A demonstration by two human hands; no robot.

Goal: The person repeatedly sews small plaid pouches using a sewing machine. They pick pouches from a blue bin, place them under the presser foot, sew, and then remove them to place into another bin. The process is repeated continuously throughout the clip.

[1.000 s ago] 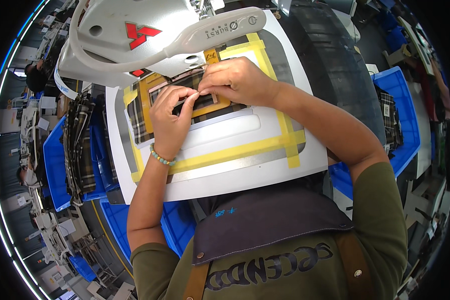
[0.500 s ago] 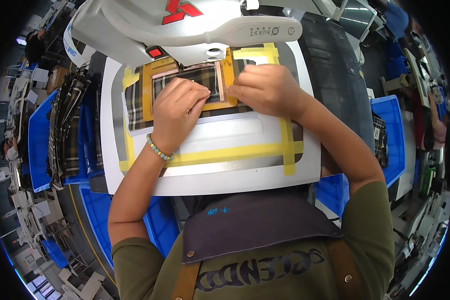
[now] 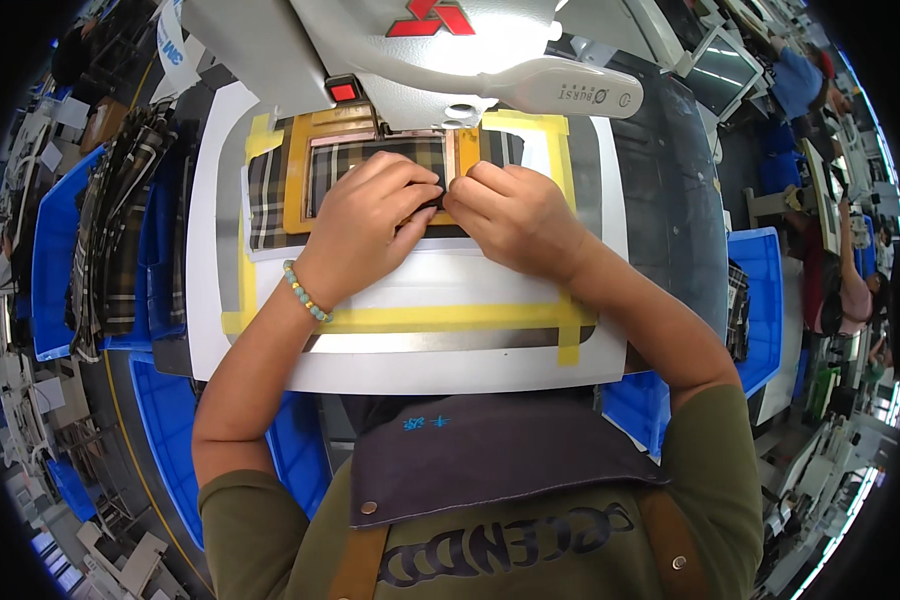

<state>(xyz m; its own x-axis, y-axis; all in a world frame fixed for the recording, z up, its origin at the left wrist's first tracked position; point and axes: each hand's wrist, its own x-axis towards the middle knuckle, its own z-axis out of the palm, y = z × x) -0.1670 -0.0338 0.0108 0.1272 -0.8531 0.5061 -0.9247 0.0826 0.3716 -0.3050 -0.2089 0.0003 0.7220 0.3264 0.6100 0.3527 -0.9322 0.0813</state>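
A plaid fabric piece (image 3: 355,160) lies inside an orange-yellow frame (image 3: 295,190) on a white machine bed (image 3: 470,370) edged with yellow tape. My left hand (image 3: 365,225) presses its fingertips down on the fabric at the frame's lower edge. My right hand (image 3: 515,215) presses right beside it, fingertips almost touching the left ones. Both hands sit just below the white sewing machine head (image 3: 450,50). A beaded bracelet (image 3: 305,293) circles my left wrist.
Blue bins (image 3: 55,250) with stacked plaid fabric (image 3: 120,230) stand at the left, another blue bin (image 3: 765,300) at the right. More blue bins (image 3: 170,430) lie below the bed. Another person (image 3: 840,290) is at the far right among other workstations.
The view has shifted so the machine bed sits lower and more centred. My hands have drawn closer together over the plaid fabric at the frame's lower edge.
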